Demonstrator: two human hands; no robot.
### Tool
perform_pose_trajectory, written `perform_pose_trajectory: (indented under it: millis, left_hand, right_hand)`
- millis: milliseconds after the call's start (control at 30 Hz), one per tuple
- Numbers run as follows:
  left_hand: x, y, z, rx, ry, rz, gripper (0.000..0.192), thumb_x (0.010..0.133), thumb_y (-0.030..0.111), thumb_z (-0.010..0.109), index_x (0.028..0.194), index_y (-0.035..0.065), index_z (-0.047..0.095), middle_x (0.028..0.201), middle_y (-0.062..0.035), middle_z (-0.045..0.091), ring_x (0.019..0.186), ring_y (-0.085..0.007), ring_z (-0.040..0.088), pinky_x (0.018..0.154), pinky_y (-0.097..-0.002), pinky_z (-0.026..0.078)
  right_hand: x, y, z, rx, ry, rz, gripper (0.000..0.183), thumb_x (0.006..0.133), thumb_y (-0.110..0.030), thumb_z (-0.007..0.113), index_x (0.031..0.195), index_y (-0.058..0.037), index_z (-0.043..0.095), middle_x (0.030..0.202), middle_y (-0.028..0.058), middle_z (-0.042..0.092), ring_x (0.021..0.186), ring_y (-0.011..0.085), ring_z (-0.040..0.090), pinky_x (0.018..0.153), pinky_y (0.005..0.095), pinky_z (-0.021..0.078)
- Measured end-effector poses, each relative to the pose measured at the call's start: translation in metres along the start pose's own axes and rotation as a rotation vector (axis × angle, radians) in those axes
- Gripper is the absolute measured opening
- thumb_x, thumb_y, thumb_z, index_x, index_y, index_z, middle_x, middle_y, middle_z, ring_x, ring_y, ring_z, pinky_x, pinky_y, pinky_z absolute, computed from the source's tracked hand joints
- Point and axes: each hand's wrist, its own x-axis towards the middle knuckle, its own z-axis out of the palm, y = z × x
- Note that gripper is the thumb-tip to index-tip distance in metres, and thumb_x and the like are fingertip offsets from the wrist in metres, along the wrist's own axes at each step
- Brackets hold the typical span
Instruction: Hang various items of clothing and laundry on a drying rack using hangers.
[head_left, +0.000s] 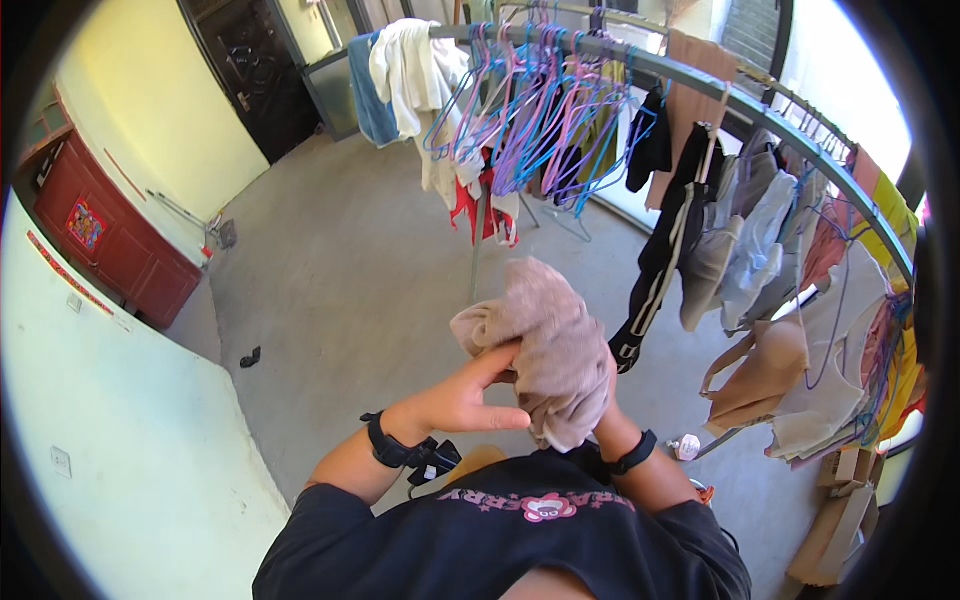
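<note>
A bunched dusty-pink cloth garment (559, 352) is held up in front of my chest, its folds slightly blurred. My right hand (609, 401) is on its right side, gripping it, with most of the fingers hidden behind the fabric. On the other side, my left hand (480, 394) touches the garment. Its thumb is stretched out and apart from the index finger, while the other fingertips are hidden, so its grip is unclear. Each wrist wears a black band.
A curved metal clothes rail (675, 71) arches ahead and to the right. It carries many purple, pink and blue hangers (540, 120), black striped trousers (667, 247) and a tan bra (761, 367). Cardboard boxes (836, 525) lie at lower right. A small black object (250, 357) is on the concrete floor.
</note>
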Motion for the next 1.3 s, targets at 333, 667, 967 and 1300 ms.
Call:
perform_pose_trajectory:
  millis: [333, 667, 967, 1300]
  left_hand:
    - [-0.064, -0.028, -0.134, 0.656, 0.306, -0.019, 0.079, 0.067, 0.026, 0.076, 0.132, 0.0048, 0.035, 0.126, -0.0157, 0.039, 0.117, -0.0303, 0.04, 0.097, -0.038, 0.033]
    - [-0.138, -0.016, -0.372, 0.52, 0.456, -0.147, 0.042, 0.077, 0.024, 0.066, 0.111, 0.0029, 0.053, 0.12, -0.0117, 0.047, 0.11, -0.0249, 0.045, 0.093, -0.0349, 0.035]
    - [-0.058, -0.033, -0.406, -0.062, 0.213, 0.061, 0.086, 0.073, 0.034, 0.072, 0.135, 0.0008, 0.023, 0.13, -0.0102, 0.04, 0.12, -0.02, 0.038, 0.1, -0.0348, 0.028]
    - [-0.029, -0.027, -0.472, 0.218, 0.076, -0.378, 0.055, 0.085, 0.025, 0.058, 0.13, 0.0024, 0.037, 0.123, -0.0127, 0.047, 0.111, -0.023, 0.045, 0.091, -0.0349, 0.037]
  right_hand:
    - [0.115, 0.046, 0.107, 0.349, -0.126, -0.033, 0.033, 0.09, -0.014, 0.044, 0.119, 0.0009, 0.046, 0.114, 0.013, 0.054, 0.104, 0.0208, 0.053, 0.091, 0.0338, 0.0429]
    - [0.197, 0.075, 0.221, 0.224, -0.039, -0.049, 0.033, 0.088, -0.012, 0.049, 0.118, 0.0015, 0.047, 0.115, 0.0121, 0.053, 0.105, 0.0202, 0.052, 0.093, 0.0334, 0.0405]
    - [0.241, 0.098, 0.208, 0.456, -0.076, 0.053, 0.034, 0.086, -0.011, 0.053, 0.117, 0.002, 0.048, 0.116, 0.0113, 0.053, 0.106, 0.0197, 0.051, 0.096, 0.0331, 0.0383]
    - [0.358, 0.122, 0.234, -0.035, -0.205, -0.393, 0.051, 0.068, -0.021, 0.07, 0.112, -0.0037, 0.049, 0.112, 0.0084, 0.051, 0.106, 0.016, 0.047, 0.093, 0.0295, 0.0354]
